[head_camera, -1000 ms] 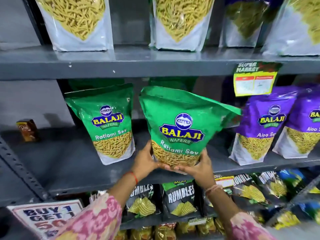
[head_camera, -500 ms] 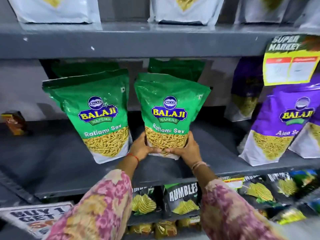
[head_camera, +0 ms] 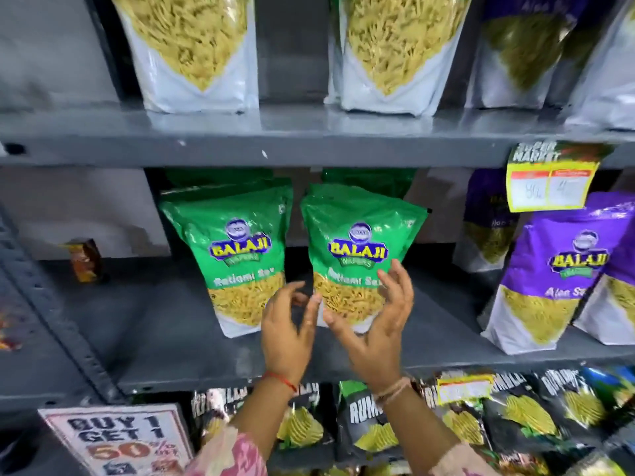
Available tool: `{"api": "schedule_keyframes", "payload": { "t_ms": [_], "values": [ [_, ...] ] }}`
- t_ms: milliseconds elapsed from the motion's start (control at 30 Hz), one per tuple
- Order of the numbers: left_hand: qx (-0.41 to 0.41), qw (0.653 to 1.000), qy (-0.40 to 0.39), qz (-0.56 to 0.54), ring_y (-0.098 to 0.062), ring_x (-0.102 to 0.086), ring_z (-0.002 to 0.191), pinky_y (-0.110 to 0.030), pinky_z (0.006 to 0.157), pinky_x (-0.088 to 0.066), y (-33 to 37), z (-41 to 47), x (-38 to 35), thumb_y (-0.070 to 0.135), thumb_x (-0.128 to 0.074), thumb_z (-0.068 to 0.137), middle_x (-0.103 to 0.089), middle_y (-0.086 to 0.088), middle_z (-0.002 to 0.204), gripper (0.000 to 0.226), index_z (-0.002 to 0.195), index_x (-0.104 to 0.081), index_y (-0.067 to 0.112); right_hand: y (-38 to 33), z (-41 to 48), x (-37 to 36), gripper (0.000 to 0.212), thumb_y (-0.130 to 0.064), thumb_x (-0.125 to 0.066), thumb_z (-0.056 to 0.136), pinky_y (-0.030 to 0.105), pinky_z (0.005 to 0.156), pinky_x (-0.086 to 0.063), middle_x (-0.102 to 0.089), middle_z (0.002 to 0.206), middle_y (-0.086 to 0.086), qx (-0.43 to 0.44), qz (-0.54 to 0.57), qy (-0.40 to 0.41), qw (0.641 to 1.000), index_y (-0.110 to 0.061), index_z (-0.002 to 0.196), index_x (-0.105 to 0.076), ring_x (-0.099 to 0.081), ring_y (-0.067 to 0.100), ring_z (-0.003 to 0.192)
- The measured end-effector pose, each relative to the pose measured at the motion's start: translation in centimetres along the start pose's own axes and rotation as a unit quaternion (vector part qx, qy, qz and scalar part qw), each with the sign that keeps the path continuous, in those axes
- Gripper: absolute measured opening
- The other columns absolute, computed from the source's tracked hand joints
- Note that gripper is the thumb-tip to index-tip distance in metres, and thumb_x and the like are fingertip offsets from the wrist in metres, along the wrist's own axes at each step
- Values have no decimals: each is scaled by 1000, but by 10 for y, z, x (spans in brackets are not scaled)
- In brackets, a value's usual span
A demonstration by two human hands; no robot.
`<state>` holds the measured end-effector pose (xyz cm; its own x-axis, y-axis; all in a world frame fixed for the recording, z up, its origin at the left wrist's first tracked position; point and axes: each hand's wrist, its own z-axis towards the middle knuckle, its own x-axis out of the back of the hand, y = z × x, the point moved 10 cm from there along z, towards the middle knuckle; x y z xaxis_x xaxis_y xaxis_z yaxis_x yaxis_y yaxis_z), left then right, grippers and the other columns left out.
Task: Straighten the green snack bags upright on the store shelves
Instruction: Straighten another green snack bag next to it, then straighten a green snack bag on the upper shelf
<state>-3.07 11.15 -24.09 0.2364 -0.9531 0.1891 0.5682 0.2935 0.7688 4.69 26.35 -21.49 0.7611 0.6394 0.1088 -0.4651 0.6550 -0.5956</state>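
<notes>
Two green bags [head_camera: 360, 249] stand upright; open hands [head_camera: 374, 324] hover before them.

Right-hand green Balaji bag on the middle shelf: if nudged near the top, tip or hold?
Likely tips: the right green bag stands tall on a narrow base, with the sev settled low. Its glossy, creased film suggests it is floppy up top and probably slippery. Both the left hand and right hand are open, neither supporting it.

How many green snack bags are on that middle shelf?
2 stand clearly in front: the left green bag and the right green bag, just beyond the open left hand and right hand. Green tops behind them suggest more, mostly hidden.
</notes>
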Motion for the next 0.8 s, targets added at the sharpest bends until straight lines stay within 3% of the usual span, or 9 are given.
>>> {"api": "schedule_keyframes", "payload": {
  "t_ms": [67,167,267,400,467,567,667,733,800],
  "values": [
    [-80,994,76,-24,-16,-53,77,-31,73,-48,52,20,36,40,-55,80,-57,0,82,26,96,-57,19,-60,27,1,71,-58,-60,73,58,99,-40,-23,140,4,75,64,10,995,-14,124,-34,-29,22,133],
    [-192,967,163,-32,-14,-51,79,-19,74,-42,131,56,87,41,-52,82,-52,1,86,32,98,-56,14,-139,80,0,69,-44,-67,71,37,97,-45,-25,139,1,129,157,12,979,-13,124,-35,-32,10,131],
    [-236,950,204,-26,-29,-55,81,-36,75,-45,182,97,128,42,-52,82,-54,-7,88,39,99,-55,7,-194,137,-12,69,-33,-71,71,38,98,-45,-29,135,1,165,184,-6,969,-11,126,-35,-40,27,128],
    [-146,966,215,-9,-39,-53,96,-49,88,-45,189,184,168,33,-65,74,-56,-23,105,49,108,-49,2,-209,229,-66,75,-32,-74,70,29,98,-40,-40,132,7,96,145,-104,979,-6,129,-36,-46,25,121],
    [-48,981,190,7,-37,-51,108,-44,95,-41,170,228,178,29,-74,67,-55,-26,116,63,114,-45,-2,-188,260,-104,79,-31,-75,70,21,99,-33,-40,140,14,4,115,-188,975,-5,132,-32,-41,23,125],
    [52,994,97,-13,-27,-51,113,-35,94,-43,138,267,171,15,-78,63,-53,-18,126,67,117,-42,-3,-143,275,-154,86,-24,-72,75,9,91,-38,-29,148,20,-140,121,-294,938,2,138,-19,-38,19,125],
    [79,994,-49,-65,-16,-48,102,-22,77,-48,119,281,141,-5,-68,69,-51,-10,124,56,120,-43,-5,-109,274,-186,88,-29,-74,73,32,94,-40,-34,147,20,-208,66,-336,916,6,137,-25,-40,25,127],
    [91,986,-114,-78,-17,-48,102,-28,82,-46,108,287,127,-10,-63,71,-51,-17,129,53,120,-44,-6,-102,268,-204,57,-21,-73,74,30,89,-46,-60,126,18,-236,94,-361,897,6,119,-51,-53,22,110],
    [91,981,-143,-99,-21,-51,104,-34,87,-45,103,292,121,-13,-62,70,-50,-24,131,55,121,-43,-6,-108,258,-214,18,-8,-67,78,23,77,-53,-76,87,5,-249,135,-384,879,-2,95,-63,-59,21,97]
  ]
}}
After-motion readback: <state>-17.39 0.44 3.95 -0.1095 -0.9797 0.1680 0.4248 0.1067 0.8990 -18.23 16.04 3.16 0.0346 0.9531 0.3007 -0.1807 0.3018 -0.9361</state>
